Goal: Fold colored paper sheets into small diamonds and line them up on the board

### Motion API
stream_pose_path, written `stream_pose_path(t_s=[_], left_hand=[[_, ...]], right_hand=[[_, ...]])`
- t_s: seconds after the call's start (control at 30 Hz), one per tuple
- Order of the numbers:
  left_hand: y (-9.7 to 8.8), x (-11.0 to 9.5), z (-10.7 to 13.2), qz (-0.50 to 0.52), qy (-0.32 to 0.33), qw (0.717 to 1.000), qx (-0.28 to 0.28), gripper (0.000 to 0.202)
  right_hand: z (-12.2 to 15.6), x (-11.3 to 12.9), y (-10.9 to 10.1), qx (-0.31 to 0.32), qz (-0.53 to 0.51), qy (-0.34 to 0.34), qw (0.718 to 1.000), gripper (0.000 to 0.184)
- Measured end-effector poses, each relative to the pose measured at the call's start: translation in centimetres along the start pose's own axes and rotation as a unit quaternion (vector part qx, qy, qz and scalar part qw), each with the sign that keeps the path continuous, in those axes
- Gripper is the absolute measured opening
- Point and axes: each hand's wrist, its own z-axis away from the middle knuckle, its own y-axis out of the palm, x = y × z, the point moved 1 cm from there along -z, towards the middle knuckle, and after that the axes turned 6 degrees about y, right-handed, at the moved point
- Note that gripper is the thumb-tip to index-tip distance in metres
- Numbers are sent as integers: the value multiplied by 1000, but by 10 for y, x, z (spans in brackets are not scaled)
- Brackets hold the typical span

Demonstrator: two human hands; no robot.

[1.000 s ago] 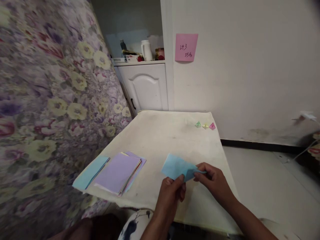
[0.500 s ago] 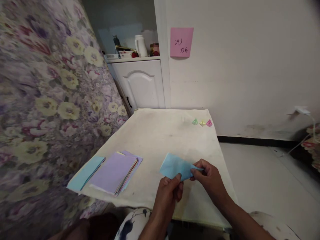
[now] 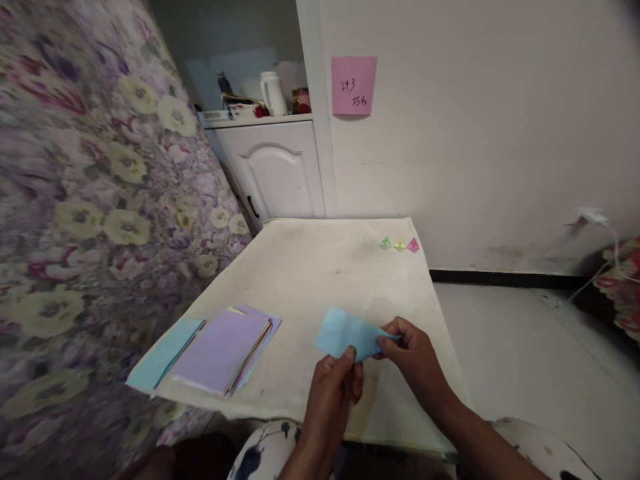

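A light-blue sheet of folded paper (image 3: 345, 331) is held just above the near part of the table, narrowing to a point at its right end. My left hand (image 3: 337, 380) pinches its lower edge, thumb on top. At the pointed right end, my right hand (image 3: 407, 347) grips the paper between thumb and fingers. The fingers beneath the paper are partly hidden. To the left lies a stack of coloured paper (image 3: 223, 350) with a purple sheet uppermost, and beside it a light-blue folded stack (image 3: 165, 353).
Small folded paper pieces, green (image 3: 385, 243), yellow (image 3: 399, 247) and pink (image 3: 413, 245), sit at the far right corner of the cream-covered table (image 3: 310, 267). A floral curtain (image 3: 100, 200) hangs at left. Behind are a white cabinet (image 3: 277, 170) and a wall with a pink note (image 3: 354, 85).
The view has shifted slightly, so everything appears a little further left. Both hands keep their hold on the blue paper, whose broad left part now looks slightly more turned toward me.
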Motion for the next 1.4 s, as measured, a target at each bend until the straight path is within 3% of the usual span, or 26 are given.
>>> stream_pose_path(t_s=[0.23, 0.67, 1.0, 1.27, 1.4], left_hand=[[-1, 2, 0, -2, 13, 1000, 2, 39], [2, -2, 3, -25, 35, 999, 13, 32], [3, -2, 2, -46, 15, 999, -15, 36], [-1, -4, 3, -97, 52, 993, -40, 38], [-3, -5, 3, -131, 66, 988, -45, 38]], right_hand=[[-1, -3, 2, 1, -34, 7, 999, 17], [-1, -1, 4, -14, 20, -9, 1000, 15], [1, 0, 5, 16, -12, -6, 1000, 17], [1, -1, -2, 71, 29, 70, 995, 17], [1, 1, -3, 89, -49, 108, 989, 21]])
